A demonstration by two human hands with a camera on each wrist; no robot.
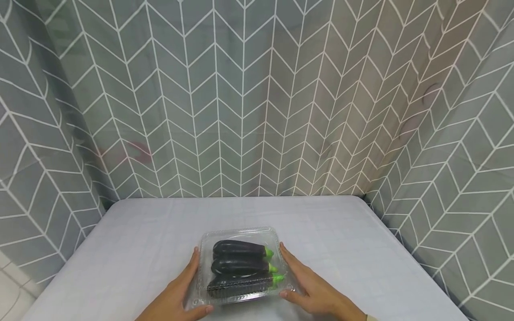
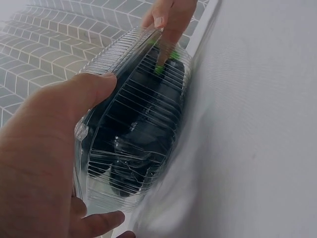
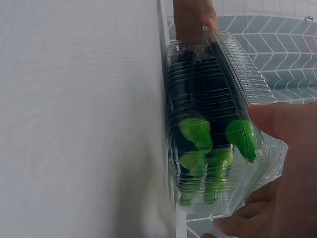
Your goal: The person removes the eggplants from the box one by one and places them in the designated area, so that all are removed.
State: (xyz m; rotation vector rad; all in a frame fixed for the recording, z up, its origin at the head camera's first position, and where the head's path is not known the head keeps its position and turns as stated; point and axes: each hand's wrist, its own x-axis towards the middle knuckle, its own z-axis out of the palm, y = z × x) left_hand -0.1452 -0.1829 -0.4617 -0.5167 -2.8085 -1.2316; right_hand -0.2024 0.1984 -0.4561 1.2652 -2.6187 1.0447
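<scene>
A clear plastic clamshell box (image 1: 241, 232) lies at the near middle of the table, its lid down. Three dark eggplants (image 1: 241, 266) with green stem ends show through the lid, lying side by side with stems to the right. My left hand (image 1: 176, 290) holds the box's left side, thumb at the front corner and fingers along the side. On the opposite side my right hand (image 1: 311, 285) holds it the same way. In the left wrist view the left thumb (image 2: 96, 89) lies against the ribbed wall. The green stem ends (image 3: 198, 134) face the right hand in the right wrist view.
A white cloth covers the table (image 1: 152, 232). Grey curtains (image 1: 241, 111) with a white chevron pattern hang behind it and at both sides. Pale tiles (image 1: 14, 285) show at the lower left, beyond the table edge.
</scene>
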